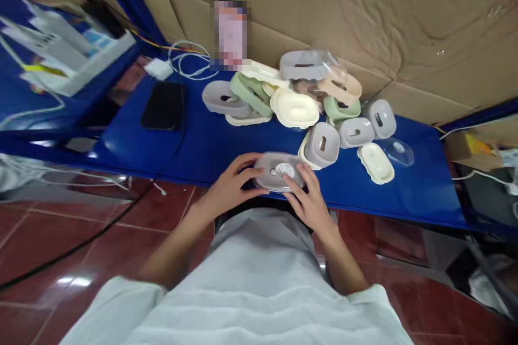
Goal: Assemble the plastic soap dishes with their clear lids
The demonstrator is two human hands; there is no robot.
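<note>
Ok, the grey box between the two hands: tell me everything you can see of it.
The grey box is a rounded, oval-cornered container of what looks like matt plastic, lying flat at the near edge of the blue table. On its top sits a pale round disc, possibly a label or insert; detail is blurred. The left hand grips its left end with fingers curled over the top, and the right hand rests fingers on its right side. It stands apart from the pile of similar boxes behind.

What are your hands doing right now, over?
Left hand and right hand both gripping grey box at blue table edge. Pile of boxes behind, apart. Nothing blocking.
</note>
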